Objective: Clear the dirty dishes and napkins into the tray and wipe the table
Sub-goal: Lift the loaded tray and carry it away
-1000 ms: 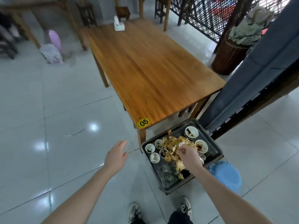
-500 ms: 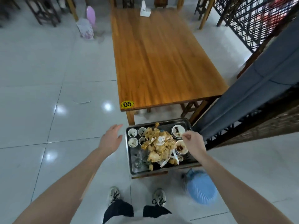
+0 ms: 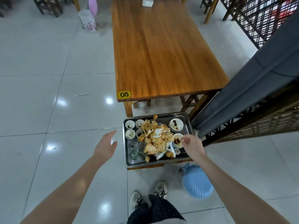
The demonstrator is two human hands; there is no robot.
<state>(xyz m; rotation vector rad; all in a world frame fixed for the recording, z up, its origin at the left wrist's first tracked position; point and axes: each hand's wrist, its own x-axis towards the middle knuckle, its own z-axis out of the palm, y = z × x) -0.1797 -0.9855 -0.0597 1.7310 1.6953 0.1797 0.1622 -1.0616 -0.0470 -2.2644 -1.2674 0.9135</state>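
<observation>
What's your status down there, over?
Left hand open beside tray. Right hand above tray's right edge, grip unclear. Tray piled with cups, bowls, napkins. Blue plastic object close by.

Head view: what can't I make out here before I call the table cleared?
- Tray floor, head view: buried under the napkin pile; dishes beneath unseen.
- Right hand: fingertips pinched over a bowl; whether they hold anything is too small to tell.
- Table far end and the white box there: cut off by the top edge.
- Tray's support: hidden by the tray itself.
</observation>
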